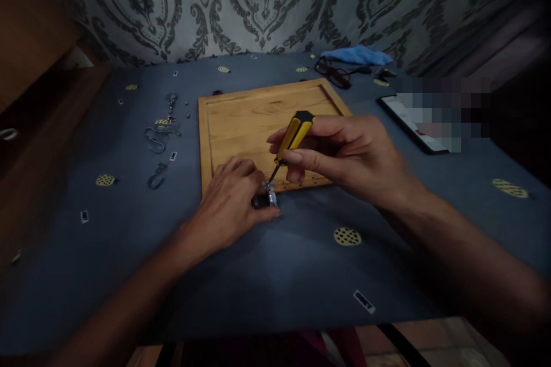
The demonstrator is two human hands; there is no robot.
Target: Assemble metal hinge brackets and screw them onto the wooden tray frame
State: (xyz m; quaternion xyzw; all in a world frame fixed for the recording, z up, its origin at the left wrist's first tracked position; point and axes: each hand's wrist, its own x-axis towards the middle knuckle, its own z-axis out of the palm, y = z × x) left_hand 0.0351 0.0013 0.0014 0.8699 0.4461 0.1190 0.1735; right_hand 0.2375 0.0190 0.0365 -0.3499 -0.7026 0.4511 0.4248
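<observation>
My right hand (344, 155) is closed around a small screwdriver (295, 136) with a yellow and black handle, tilted with its shaft pointing down and to the left. The screwdriver's tip meets a small shiny metal piece (272, 195) at the near edge of a wooden board (258, 126). My left hand (235, 195) grips that piece between thumb and fingers, partly hiding it; a dark part shows beside the thumb. Its exact kind is not clear. Fingers of my left hand rest over the board's near left corner.
Left of the board lie curved metal bands (155, 140), another open band (157, 176), a cluster of small metal parts (172, 104) and tiny loose pieces. Behind are dark glasses (333, 73) and a blue cloth (359, 55). A tablet-like device (413, 126) lies right. Patterned fabric hangs behind.
</observation>
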